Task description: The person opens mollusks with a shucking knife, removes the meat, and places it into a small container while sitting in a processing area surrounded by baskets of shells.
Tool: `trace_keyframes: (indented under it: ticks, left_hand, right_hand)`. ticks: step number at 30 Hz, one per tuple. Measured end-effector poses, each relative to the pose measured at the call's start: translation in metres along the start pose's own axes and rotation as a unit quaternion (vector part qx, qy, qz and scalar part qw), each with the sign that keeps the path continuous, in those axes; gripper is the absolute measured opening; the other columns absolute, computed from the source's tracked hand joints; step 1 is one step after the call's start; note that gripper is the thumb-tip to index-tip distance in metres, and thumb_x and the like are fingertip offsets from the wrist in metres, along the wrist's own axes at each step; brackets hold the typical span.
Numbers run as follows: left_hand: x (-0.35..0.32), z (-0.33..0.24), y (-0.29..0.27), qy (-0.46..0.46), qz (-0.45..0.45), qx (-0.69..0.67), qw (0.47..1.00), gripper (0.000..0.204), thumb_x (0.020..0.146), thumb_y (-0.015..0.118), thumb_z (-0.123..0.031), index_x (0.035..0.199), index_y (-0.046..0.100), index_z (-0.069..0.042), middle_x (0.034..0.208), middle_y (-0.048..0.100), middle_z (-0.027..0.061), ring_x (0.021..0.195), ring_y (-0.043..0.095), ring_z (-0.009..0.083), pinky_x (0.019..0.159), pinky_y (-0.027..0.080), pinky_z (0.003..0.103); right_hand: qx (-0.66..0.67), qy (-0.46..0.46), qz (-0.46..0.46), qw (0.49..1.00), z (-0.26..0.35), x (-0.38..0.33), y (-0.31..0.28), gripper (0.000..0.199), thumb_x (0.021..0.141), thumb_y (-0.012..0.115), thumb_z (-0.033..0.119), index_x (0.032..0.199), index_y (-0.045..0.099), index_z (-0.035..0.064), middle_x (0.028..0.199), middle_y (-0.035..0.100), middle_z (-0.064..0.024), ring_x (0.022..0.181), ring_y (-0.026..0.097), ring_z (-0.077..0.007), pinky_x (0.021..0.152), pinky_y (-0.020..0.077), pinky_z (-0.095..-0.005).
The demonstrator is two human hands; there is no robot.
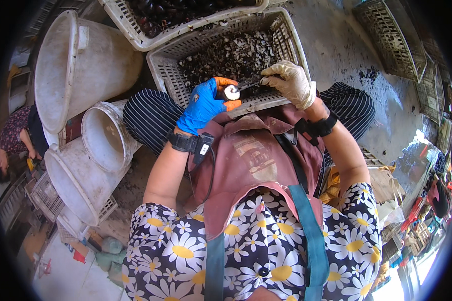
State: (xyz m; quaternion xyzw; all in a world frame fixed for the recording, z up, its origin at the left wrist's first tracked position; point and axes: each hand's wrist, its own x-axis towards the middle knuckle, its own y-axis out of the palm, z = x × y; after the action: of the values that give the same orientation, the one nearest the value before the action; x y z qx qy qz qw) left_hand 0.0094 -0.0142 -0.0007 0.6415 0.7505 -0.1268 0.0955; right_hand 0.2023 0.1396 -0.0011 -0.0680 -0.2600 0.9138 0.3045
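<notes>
My left hand (204,104), in a blue glove with orange fingers, grips a partly peeled water chestnut (231,93). Its white flesh faces up and right, with dark skin beside the fingers. In a pale, dirty glove, my right hand (292,84) is closed round a knife (251,81), its dark, narrow blade pointing left at the water chestnut's edge. Whether the blade touches it I cannot tell. Both hands are over the near rim of a white plastic basket (161,62), which holds dark and white peelings (231,54).
Another white crate (128,27), full of dark unpeeled water chestnuts (168,16), stands beyond the basket. Large white buckets (110,55) lie tipped at left, near another person (20,131). Stacked crates (394,40) stand at the far right on a wet, dirt-strewn floor.
</notes>
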Motion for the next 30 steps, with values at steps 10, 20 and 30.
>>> trace_keyframes:
  ticks: [10,20,30]
  left_hand:
    - [-0.007,0.001,-0.012,-0.131,0.162,-0.135,0.969,0.042,0.065,0.075,-0.005,0.103,0.057,-0.001,0.095,0.062,0.0032,0.084,0.057,0.0083,0.076,0.047,0.023]
    - [-0.006,0.000,-0.002,-0.028,0.062,-0.172,0.983,0.042,0.072,0.068,0.003,0.111,0.053,-0.003,0.100,0.059,0.0028,0.091,0.057,0.0111,0.082,0.048,0.026]
    - [-0.005,0.011,0.006,0.075,-0.114,-0.024,0.990,0.046,0.066,0.074,0.004,0.107,0.053,-0.002,0.096,0.058,0.0037,0.086,0.056,0.0100,0.078,0.048,0.024]
  right_hand:
    - [0.267,0.156,0.092,0.947,-0.005,-0.010,0.017,0.016,0.076,0.068,0.004,0.091,0.065,0.0000,0.085,0.065,-0.0037,0.078,0.058,-0.0085,0.070,0.0478,-0.0233]
    - [0.414,0.170,-0.053,0.893,0.005,-0.003,0.045,0.016,0.080,0.063,0.004,0.094,0.060,-0.0031,0.079,0.062,-0.0045,0.070,0.058,-0.0099,0.064,0.0475,-0.0220]
    - [0.100,0.120,-0.096,0.983,0.013,-0.018,0.041,0.020,0.075,0.069,0.014,0.090,0.065,0.0014,0.080,0.065,-0.0095,0.069,0.061,-0.0156,0.064,0.0473,-0.0260]
